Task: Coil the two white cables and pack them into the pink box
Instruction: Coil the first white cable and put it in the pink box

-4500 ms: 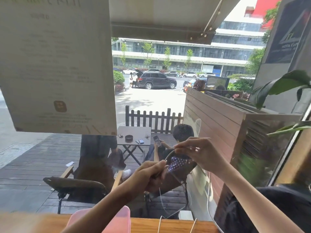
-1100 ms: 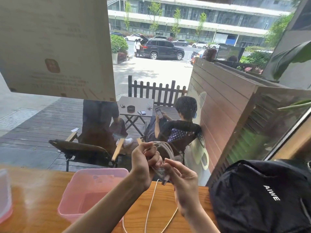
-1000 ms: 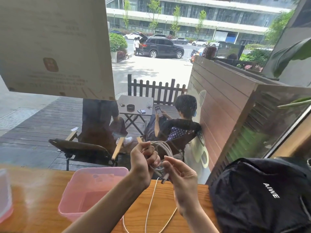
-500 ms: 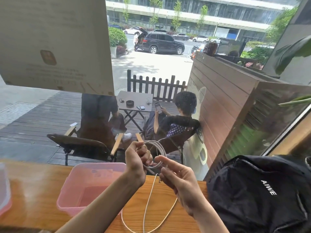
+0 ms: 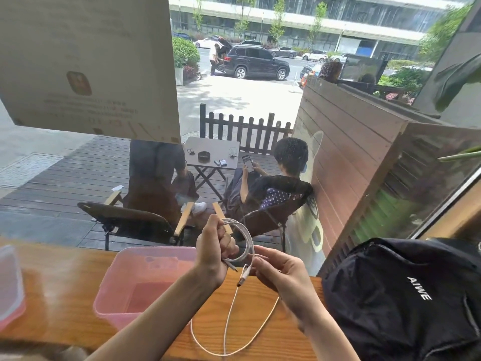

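My left hand (image 5: 214, 247) grips a bundle of white cable loops (image 5: 246, 237) above the wooden counter. My right hand (image 5: 279, 272) pinches the same cable near its plug end (image 5: 244, 276), just right of the coil. A loose stretch of white cable (image 5: 234, 332) hangs down from my hands and lies in a loop on the counter. Left of my hands stands the pink box (image 5: 135, 280), open at the top; I see no cable inside it. I cannot tell one cable from two.
A black backpack (image 5: 406, 295) fills the counter's right side. A pink translucent lid or container (image 5: 10, 282) sits at the far left edge. A window right behind the counter (image 5: 59, 287) shows people seated outside. A paper notice hangs on the glass, upper left.
My hands came down from in front of the window to just over the counter. The coil in my left hand has grown and the loose cable shortened; the plug end has reached my right hand.
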